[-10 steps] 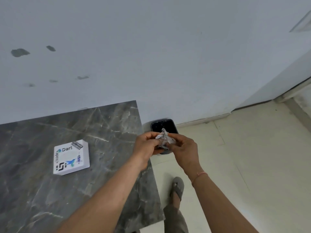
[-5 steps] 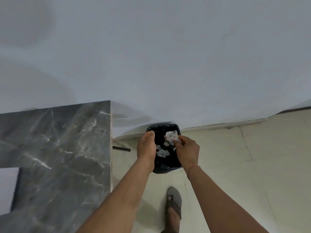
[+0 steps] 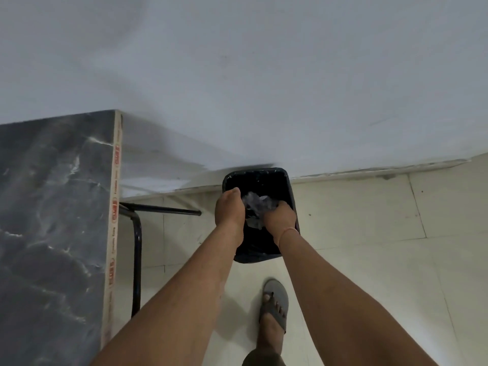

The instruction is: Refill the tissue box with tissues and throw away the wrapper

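Note:
The crumpled clear plastic wrapper (image 3: 255,202) hangs over the open mouth of a black waste bin (image 3: 289,180) that stands on the floor against the wall. My right hand (image 3: 280,219) pinches the wrapper's right side from above the bin. My left hand (image 3: 228,210) is curled at the wrapper's left edge, its fingertips hidden, so I cannot tell whether it grips. More pale scraps (image 3: 254,224) lie inside the bin below. The tissue box is out of view.
A dark marble-look table top (image 3: 52,207) fills the left, with its pale edge band and black metal leg (image 3: 136,260) beside my left arm. My foot in a grey sandal (image 3: 275,305) stands on the pale tiled floor (image 3: 369,233). A white wall rises behind the bin.
My view swung right and down, so the tissue box left the frame. Both hands carried the wrapper off the table side and lowered it into the bin's mouth, with the left hand back beside it.

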